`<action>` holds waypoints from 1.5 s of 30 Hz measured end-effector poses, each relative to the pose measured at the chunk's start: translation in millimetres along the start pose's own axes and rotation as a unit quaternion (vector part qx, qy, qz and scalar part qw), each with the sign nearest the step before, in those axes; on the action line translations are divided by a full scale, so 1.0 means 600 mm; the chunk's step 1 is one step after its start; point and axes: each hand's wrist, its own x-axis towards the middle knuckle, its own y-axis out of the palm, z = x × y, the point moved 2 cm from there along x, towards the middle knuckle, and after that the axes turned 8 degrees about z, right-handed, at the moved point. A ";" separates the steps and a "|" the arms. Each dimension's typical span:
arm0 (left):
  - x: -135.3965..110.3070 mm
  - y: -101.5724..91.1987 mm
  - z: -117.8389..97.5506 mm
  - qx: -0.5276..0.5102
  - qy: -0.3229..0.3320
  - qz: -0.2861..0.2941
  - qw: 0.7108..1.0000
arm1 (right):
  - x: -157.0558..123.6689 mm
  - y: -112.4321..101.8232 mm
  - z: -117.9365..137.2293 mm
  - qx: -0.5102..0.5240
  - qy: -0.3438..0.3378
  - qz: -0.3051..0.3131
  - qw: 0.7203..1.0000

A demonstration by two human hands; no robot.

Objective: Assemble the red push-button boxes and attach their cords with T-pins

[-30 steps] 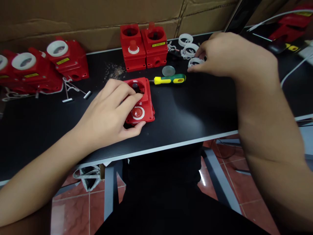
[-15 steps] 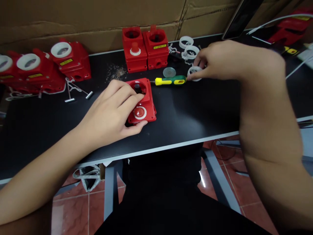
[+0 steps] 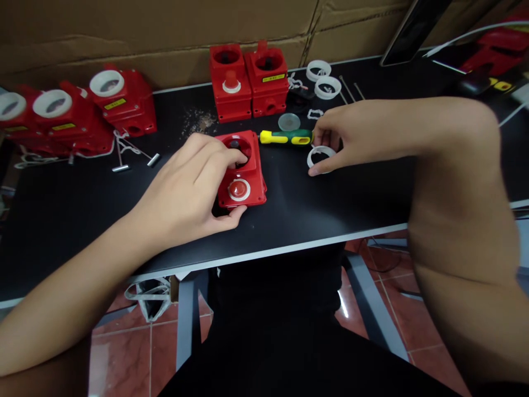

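Surface [image 3: 306, 209] black, backed by cardboard [image 3: 173, 38], tiled floor [image 3: 124, 353] below; left grip [image 3: 188, 184] clasps red housing [image 3: 255, 182], right grip [image 3: 345, 132] pinches white ring [image 3: 311, 160]!

Brown cardboard [image 3: 182, 27] stands at twelve o'clock, behind the black table [image 3: 306, 201]. At seven and five o'clock, the floor [image 3: 122, 355] has reddish tiles; at five, light [image 3: 343, 304] reflects.

screwdriver [image 3: 285, 138] lies right of the nearest housing [image 3: 254, 179], before the disc [image 3: 289, 122].
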 end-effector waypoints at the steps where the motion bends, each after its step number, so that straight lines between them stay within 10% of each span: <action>1: 0.000 -0.001 -0.001 0.006 0.003 -0.004 1.000 | 0.001 0.000 -0.003 -0.010 0.000 -0.004 1.000; 12: -0.005 -0.006 -0.042 -0.038 0.127 -0.091 0.987 | -0.014 -0.017 -0.050 0.020 0.005 -0.063 0.998; 20: -0.001 0.030 -0.109 -0.070 0.222 -0.018 0.972 | -0.055 -0.029 -0.011 0.134 -0.118 -0.325 0.929; 32: 0.003 0.031 -0.058 -0.168 0.097 0.046 0.980 | 0.002 0.038 0.089 0.178 -0.468 -0.145 0.854; 45: -0.001 0.028 -0.051 -0.104 0.047 0.024 0.993 | 0.012 0.065 0.101 0.166 -0.438 -0.158 0.869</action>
